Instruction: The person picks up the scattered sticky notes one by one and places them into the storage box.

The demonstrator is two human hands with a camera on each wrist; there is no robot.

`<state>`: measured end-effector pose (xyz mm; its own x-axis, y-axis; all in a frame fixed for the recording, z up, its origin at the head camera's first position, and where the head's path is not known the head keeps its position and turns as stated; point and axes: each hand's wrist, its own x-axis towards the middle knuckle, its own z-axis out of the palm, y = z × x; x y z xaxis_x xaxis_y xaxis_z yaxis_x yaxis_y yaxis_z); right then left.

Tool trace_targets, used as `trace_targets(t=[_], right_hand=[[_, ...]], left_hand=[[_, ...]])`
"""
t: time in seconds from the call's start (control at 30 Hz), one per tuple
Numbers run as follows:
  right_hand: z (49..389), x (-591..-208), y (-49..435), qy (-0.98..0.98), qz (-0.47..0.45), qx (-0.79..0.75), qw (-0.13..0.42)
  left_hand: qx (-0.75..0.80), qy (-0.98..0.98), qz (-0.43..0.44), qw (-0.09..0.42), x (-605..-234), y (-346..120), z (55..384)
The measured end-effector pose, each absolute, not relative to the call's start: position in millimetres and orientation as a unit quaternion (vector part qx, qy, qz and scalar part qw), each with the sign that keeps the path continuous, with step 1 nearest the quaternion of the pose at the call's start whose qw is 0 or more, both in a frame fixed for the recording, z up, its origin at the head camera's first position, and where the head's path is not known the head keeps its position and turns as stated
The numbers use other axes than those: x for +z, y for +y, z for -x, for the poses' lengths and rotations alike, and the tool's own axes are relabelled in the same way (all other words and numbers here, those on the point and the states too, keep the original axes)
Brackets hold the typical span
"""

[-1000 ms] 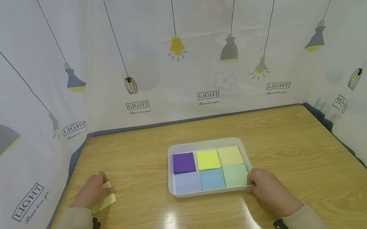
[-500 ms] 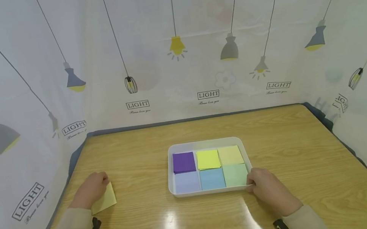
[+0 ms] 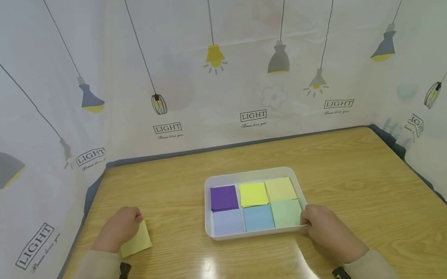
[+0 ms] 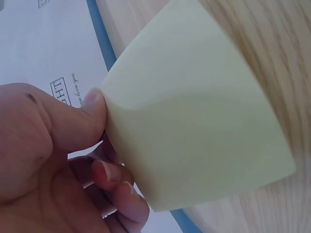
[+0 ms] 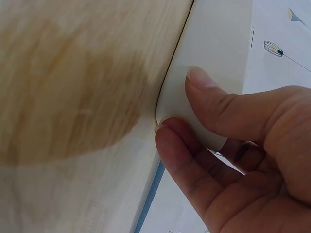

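Note:
My left hand [image 3: 120, 229] pinches a pale yellow sticky note [image 3: 138, 241] by one edge, left of the tray. In the left wrist view, the thumb lies at that edge and the note [image 4: 194, 116] curves slightly, held up from the table. My right hand [image 3: 330, 229] grips the near right corner of the white tray [image 3: 256, 234]; in the right wrist view its thumb presses the tray wall [image 5: 209, 43] and the fingertips touch the lower corner. Inside the tray lie sticky notes in purple [image 3: 224, 198], bright yellow [image 3: 253, 194], pale yellow [image 3: 281, 189], lavender [image 3: 228, 222], blue [image 3: 259, 218] and pale green [image 3: 286, 213].
The wooden table [image 3: 169, 178] extends around the tray on all sides. A white curtain [image 3: 192, 17] printed with lamps surrounds its back and sides, with a dark blue edge [image 3: 233, 146] along the table. Light glares on the table's near part.
My left hand's thumb slips from the note's front to out of sight, then the hand shifts right with the note. The right hand and tray stay in place.

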<state>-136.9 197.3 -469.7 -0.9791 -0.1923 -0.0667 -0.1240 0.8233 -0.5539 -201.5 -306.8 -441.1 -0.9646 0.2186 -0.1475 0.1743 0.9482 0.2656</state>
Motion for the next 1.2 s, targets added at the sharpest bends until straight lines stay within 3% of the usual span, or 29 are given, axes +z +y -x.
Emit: trace_targets(t=[1.2], right_hand=[[136, -470, 199, 0.953, 0.088, -0.284, 0.057]], left_hand=[[0.147, 0.972, -0.144, 0.114, -418, -211, 217]])
